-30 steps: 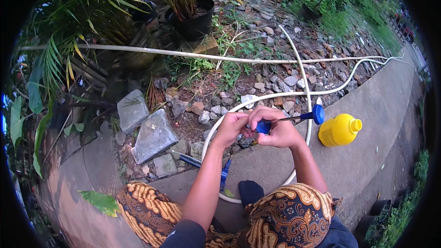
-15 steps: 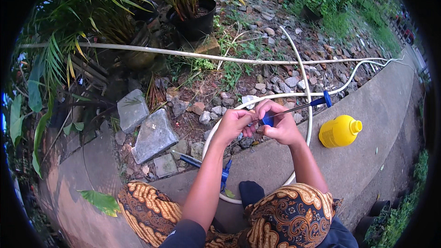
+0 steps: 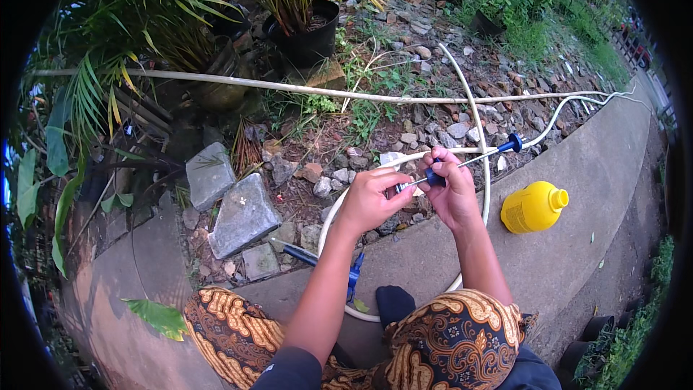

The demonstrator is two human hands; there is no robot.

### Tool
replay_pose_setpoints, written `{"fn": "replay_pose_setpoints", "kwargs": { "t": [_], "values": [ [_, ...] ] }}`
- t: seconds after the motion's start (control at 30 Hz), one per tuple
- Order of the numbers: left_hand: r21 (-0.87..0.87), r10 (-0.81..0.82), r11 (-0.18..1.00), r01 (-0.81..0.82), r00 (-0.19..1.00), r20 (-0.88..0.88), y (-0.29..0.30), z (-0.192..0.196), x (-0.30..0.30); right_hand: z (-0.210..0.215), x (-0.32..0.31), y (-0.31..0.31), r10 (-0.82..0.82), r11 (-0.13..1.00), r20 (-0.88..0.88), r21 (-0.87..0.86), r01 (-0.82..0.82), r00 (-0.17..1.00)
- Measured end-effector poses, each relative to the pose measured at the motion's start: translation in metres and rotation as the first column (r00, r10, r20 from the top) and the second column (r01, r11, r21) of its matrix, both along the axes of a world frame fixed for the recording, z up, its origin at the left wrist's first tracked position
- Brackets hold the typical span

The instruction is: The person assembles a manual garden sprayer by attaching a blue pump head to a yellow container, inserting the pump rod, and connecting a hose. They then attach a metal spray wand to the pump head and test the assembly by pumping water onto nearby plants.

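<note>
Both hands (image 3: pixel 415 195) have raised the blue-handled tool (image 3: pixel 469 160); its far end sits higher.

Bare concrete curb (image 3: pixel 577 195) lies open between yellow bottle (image 3: pixel 533 206) and white hose (image 3: pixel 485 173)

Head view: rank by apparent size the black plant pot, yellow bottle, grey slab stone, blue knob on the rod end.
1. Black plant pot and grey slab stone: look about alike; the stone is nearer the camera, so unranked.
2. Yellow bottle.
3. Blue knob, smallest by far.
</note>
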State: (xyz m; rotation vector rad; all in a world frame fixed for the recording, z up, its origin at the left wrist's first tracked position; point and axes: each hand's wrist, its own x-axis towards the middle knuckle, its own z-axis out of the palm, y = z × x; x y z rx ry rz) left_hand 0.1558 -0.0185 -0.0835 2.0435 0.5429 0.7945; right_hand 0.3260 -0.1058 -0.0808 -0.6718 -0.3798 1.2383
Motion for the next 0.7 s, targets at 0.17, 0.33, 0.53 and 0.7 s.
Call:
{"fn": "replay_pose_setpoints", "kwargs": {
  "t": [0.17,0.33,0.53,0.7],
  "values": [
    [-0.183,-0.083,0.980,0.072,0.995,-0.053,0.001,-0.001,0.002,0.001,0.016,-0.004,-0.059,0.992,0.111,-0.102,0.071,0.992],
    [-0.647,-0.202,0.737,0.196,0.977,0.065,0.017,-0.013,-0.014,0.008,0.061,-0.014,-0.408,0.874,0.086,-0.250,0.416,0.909],
    [-0.633,0.028,0.718,0.289,0.897,0.442,0.009,-0.027,-0.005,-0.008,0.065,-0.026,-0.399,0.912,-0.044,-0.125,0.391,0.916],
    [-0.588,0.044,0.754,0.291,0.872,0.488,0.010,-0.019,-0.006,-0.021,0.068,-0.033,-0.406,0.843,0.198,-0.295,0.449,0.892]
  ]
}}
